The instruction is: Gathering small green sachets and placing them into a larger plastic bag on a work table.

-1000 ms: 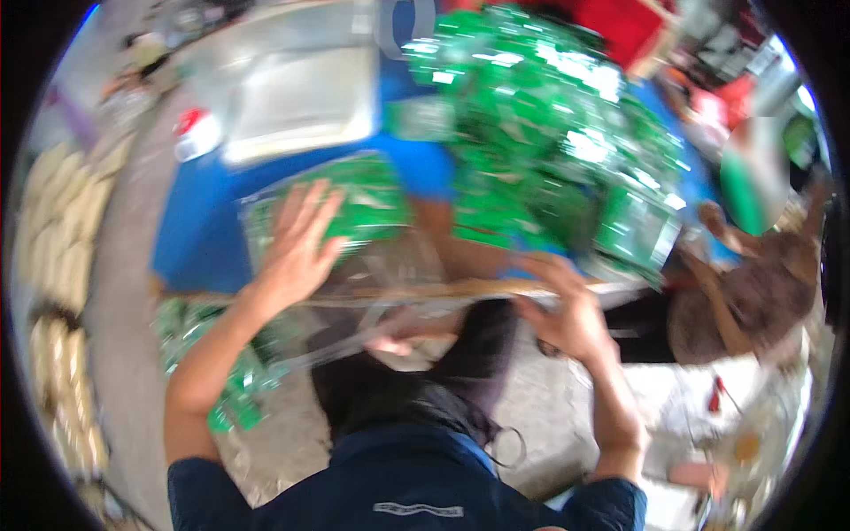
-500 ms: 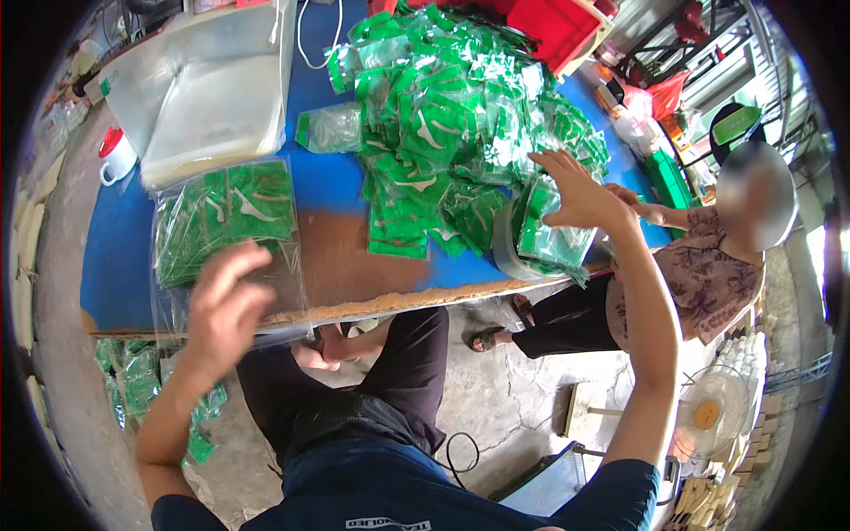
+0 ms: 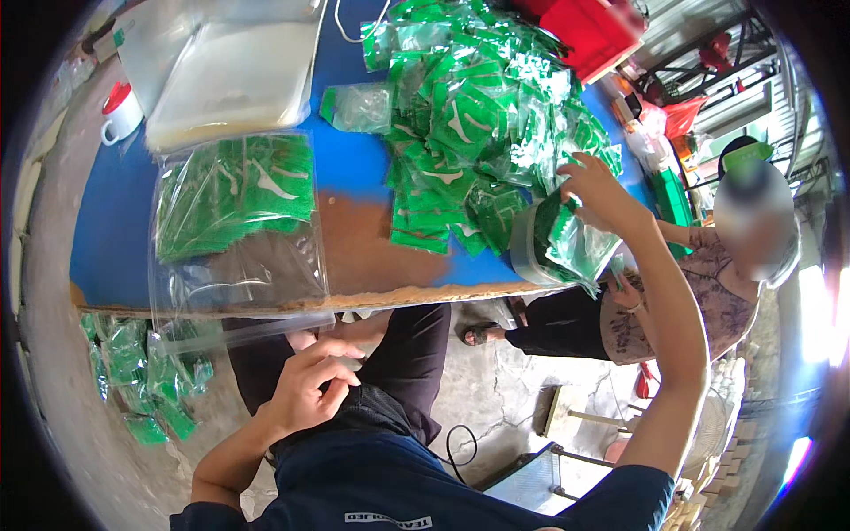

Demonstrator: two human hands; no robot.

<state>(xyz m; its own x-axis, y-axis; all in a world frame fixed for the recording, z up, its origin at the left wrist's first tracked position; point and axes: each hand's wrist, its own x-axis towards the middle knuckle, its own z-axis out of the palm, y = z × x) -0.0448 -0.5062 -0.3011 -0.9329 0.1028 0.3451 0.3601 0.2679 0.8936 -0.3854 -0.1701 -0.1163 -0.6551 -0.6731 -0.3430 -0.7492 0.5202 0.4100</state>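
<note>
Curving over green plastic packets (image 3: 567, 241), the right hand (image 3: 606, 190) has unclear grip; the left hand (image 3: 314, 389) hangs half-open. Probably light, slippery; edges suit pinching.

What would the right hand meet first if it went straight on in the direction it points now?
The right hand would probably meet the heap of green packets first; its height above them is unclear from this single view.

A dark navy shirt (image 3: 390, 473) is worn, its short sleeves (image 3: 633, 496) ending above the elbows. Its chest is marked by a small, pale-edged rectangle (image 3: 387, 519). Black textured cloth (image 3: 359, 423) is seen at the waist, above dark purplish trousers (image 3: 414, 367).
</note>
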